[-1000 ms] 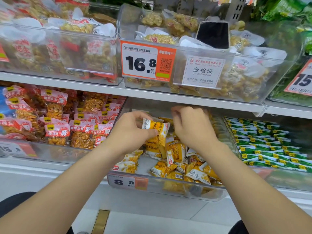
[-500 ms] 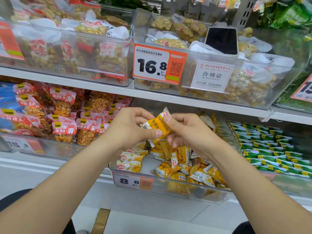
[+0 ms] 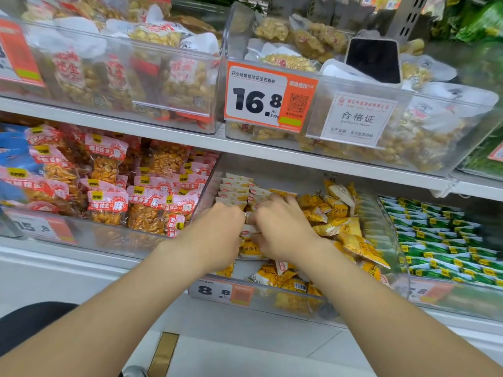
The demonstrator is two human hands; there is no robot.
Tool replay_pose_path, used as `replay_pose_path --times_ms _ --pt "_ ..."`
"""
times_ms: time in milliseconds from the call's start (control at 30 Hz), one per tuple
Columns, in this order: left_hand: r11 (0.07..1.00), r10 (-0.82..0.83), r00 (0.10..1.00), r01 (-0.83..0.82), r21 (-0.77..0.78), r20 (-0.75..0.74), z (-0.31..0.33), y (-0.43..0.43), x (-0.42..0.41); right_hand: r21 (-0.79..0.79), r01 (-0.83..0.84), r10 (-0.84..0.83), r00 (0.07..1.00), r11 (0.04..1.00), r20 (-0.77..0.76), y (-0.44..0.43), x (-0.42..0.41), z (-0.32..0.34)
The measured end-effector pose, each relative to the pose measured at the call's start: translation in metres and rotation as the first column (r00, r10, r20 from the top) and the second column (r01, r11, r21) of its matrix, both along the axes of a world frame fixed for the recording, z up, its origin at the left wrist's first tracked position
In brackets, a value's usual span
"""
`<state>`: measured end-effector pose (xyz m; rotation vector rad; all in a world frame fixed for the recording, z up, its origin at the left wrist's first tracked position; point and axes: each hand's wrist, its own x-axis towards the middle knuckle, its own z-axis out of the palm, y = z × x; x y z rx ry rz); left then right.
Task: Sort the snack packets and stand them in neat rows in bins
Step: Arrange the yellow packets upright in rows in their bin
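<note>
A clear plastic bin [image 3: 386,240] on the lower shelf holds small yellow snack packets. A neat row of upright packets [image 3: 234,190] stands at its back left; loose yellow packets [image 3: 340,227] lie heaped on the right and front. My left hand [image 3: 217,232] and my right hand [image 3: 280,227] are both inside the bin, knuckles up, fingers curled down onto a packet [image 3: 248,234] between them at the near end of the row. The fingertips are hidden.
A bin of red peanut packets [image 3: 109,191] stands to the left, a bin of green packets [image 3: 441,240] in rows to the right. The upper shelf [image 3: 163,131] carries bins with a 16.8 price tag [image 3: 261,99] close above my hands.
Both hands held a yellow packet up in front of the bin; they have since dropped into the bin, pressing it in at the row's near end.
</note>
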<state>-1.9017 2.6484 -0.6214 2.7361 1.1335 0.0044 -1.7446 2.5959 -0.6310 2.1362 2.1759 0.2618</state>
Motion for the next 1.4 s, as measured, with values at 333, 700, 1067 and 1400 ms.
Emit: replay_pose_path --times_ms 333,700,1067,1400 --pt "0.991 -0.046 0.996 0.055 0.122 -0.076 -0.009 0.003 0.034 -0.202 0.214 -0.258 0.939 0.956 -0.227 -0.002 0.039 0.013" --pt "0.991 -0.029 1.0 0.03 0.128 -0.009 -0.011 0.01 0.047 -0.404 0.399 -0.468 0.88 0.823 -0.085 0.014 0.039 0.015" --pt "0.984 0.108 0.994 -0.108 0.141 0.007 -0.016 0.003 0.039 -0.197 0.188 -0.256 0.871 0.962 -0.42 0.028 0.042 -0.005" --pt "0.996 0.07 0.992 -0.075 0.046 0.104 -0.006 -0.009 0.016 -0.154 0.281 -0.32 0.843 0.947 -0.433 0.014 0.034 0.015"
